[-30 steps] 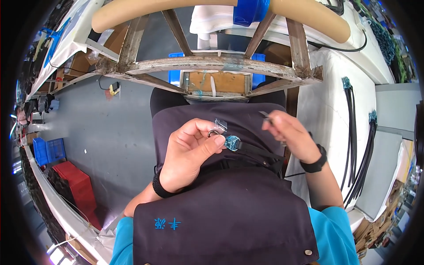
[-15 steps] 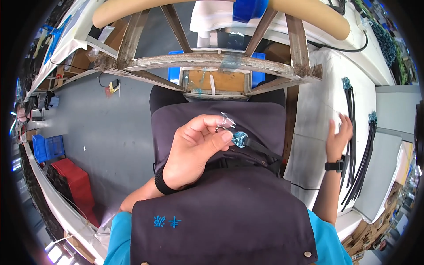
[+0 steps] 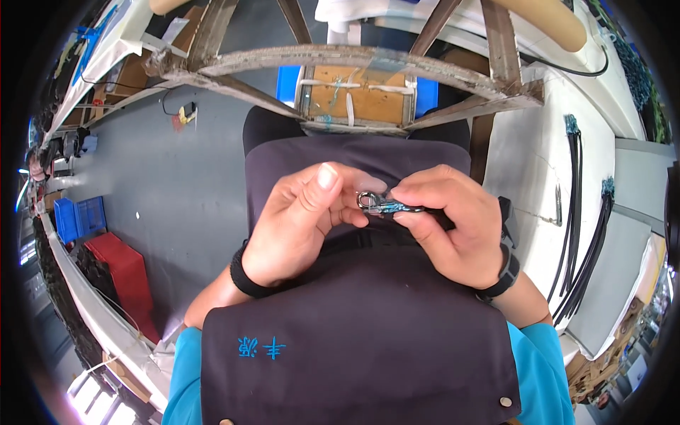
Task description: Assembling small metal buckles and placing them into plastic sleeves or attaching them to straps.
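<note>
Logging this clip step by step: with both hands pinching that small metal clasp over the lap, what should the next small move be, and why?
Probably a small steadying squeeze by the left hand while the right hand works the metal clasp. Both hands meet on it above the dark apron, with its ring end at the left fingertips and its body under the right fingers. Whether anything is being joined to it is too small to tell.

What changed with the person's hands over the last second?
The right hand, which half a second ago had reached out to the white table on the right, came back to the lap and took hold of the small metal clasp. The left hand kept its grip on the clasp's ring end. The dark apron and wooden frame stayed put.
</note>
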`<state>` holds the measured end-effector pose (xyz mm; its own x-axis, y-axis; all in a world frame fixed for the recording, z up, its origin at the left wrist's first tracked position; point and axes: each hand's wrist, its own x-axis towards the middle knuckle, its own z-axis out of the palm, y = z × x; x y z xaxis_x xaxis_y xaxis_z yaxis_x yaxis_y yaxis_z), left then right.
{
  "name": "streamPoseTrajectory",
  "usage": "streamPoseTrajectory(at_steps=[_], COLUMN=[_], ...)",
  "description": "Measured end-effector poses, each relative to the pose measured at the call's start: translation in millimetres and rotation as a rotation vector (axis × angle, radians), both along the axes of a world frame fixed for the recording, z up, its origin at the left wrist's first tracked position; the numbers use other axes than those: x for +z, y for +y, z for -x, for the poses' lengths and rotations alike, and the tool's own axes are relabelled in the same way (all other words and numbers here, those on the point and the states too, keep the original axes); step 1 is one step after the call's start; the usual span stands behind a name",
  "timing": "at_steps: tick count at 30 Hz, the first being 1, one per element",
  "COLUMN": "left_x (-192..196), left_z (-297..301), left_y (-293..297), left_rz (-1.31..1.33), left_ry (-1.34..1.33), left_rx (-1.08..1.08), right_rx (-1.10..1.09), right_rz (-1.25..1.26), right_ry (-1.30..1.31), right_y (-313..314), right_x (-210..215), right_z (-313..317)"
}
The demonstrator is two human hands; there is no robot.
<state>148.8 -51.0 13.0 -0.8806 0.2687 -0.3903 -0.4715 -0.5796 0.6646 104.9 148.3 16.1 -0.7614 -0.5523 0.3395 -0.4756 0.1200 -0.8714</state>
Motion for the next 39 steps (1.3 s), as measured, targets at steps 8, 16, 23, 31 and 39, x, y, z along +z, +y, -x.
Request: streamPoseTrajectory(at_steps=[8,16,23,31,39], left_x=[-0.3,-8.9,-6.4,-1.6,-0.7], left_z=[6.5,0.8,4.2,27.8,27.4], left_y=[-0.3,-3.5,-0.5,-6.1,4.1], left_rz=[0.489,0.887,0.97,1.278,1.199], left_ry=[0.383,0.938,0.853,1.58,1.6], left_rx=[-0.101,-0.102,-0.048,-0.023,-0.06], right_rx=[0.043,0.141,0.211,0.275,0.258], right_rz=[-0.087,0.122,0.268,0.364,0.541], right_ry=[-0.114,-1.114,-1.459,-1.72,-1.631], right_y=[8.2,10.9,11.3,18.8,40.5], right_x=[5.3,3.8,-4.0,-4.1,-8.8], right_z=[-4.7,-4.8,-1.0,-3.2,-17.4])
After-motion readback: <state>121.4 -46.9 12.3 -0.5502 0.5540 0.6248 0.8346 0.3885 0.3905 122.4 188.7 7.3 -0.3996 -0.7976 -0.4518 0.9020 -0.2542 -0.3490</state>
